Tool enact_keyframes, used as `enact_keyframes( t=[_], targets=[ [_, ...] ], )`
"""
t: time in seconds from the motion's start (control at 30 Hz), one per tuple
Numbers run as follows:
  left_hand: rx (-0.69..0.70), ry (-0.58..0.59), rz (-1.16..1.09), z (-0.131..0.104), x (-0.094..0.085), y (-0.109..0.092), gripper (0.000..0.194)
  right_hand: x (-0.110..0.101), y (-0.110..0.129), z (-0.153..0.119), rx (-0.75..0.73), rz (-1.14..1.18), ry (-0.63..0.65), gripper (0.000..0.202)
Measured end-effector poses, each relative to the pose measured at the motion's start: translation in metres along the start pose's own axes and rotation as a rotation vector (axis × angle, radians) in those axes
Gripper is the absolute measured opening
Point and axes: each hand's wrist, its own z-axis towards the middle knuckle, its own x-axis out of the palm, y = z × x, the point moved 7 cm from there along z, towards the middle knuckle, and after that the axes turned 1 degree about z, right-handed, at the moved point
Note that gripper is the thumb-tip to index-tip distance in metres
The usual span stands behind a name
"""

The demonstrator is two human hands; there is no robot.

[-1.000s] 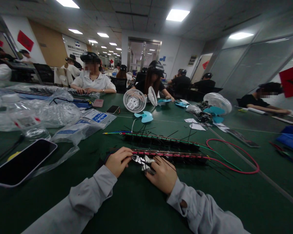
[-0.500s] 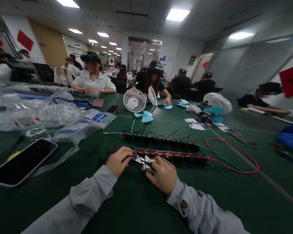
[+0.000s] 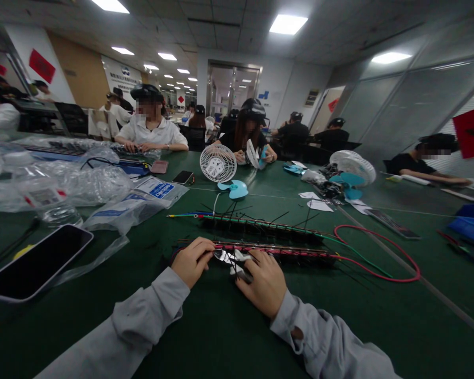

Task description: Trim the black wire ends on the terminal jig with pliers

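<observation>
My left hand is closed at the left end of the nearer black strip, which carries red wires. Its fingertips pinch something too small to make out, beside a shiny silver and white piece. On the right, my right hand curls around a white-handled tool, whose lower part runs under the fingers. Thin black ties stick out around both hands. Behind this strip lies a second black strip with green wires. A red cable loops out on the right.
A phone, a plastic bottle and clear bags lie on the left. Further back are a white fan grille and blue fan blades. A person sits opposite; white papers lie to the right.
The person opposite has lifted a blue fan blade from the table beside a white fan part. My right fingers have shifted slightly on the tool; my left hand looks unchanged.
</observation>
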Motion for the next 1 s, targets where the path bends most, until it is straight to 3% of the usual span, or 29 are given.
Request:
enact_keyframes(
  t=[1.0],
  targets=[
    [0.003,0.010,0.005,-0.0006,0.0000,-0.0003,0.013,0.0014,0.0006,0.0000,-0.019,-0.022,-0.016,0.014]
  ],
)
